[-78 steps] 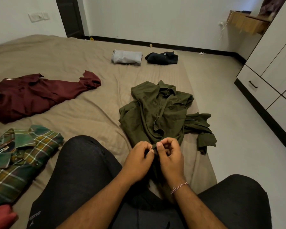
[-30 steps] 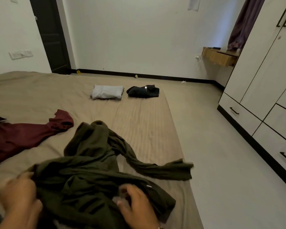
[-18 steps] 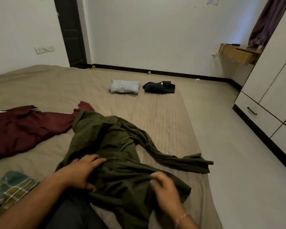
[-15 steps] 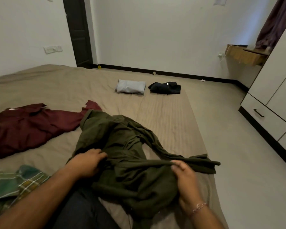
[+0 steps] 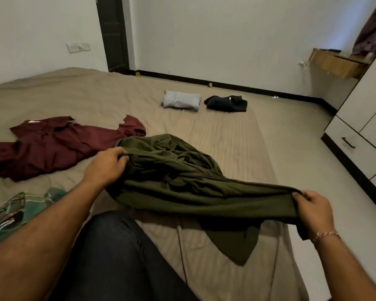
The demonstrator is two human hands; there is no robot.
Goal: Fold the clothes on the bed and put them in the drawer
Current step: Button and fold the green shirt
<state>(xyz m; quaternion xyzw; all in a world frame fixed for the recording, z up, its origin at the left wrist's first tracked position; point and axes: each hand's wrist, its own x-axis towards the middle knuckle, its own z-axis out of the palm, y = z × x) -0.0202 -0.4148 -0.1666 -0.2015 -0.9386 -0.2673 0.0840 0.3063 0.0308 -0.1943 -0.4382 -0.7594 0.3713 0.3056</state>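
Fingers of both hands grasping olive shirt (image 5: 178,177), maroon shirt (image 5: 52,146) touching, folded clothes (image 5: 181,100) beyond

Bare forearms, thin pink-and-white thread bracelet (image 5: 325,235) on right wrist, dark charcoal trousers (image 5: 119,259)

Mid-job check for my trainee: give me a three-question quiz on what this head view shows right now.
1. True or false: both hands grip the olive green shirt.
2. How many folded garments lie at the far end of the bed?
3. Which garment lies just beyond the left hand? A) maroon shirt B) plaid shirt C) dark folded garment

Key:
1. True; the left hand and the right hand each pinch an edge.
2. Two: the grey folded garment and the dark folded garment.
3. A, the maroon shirt.
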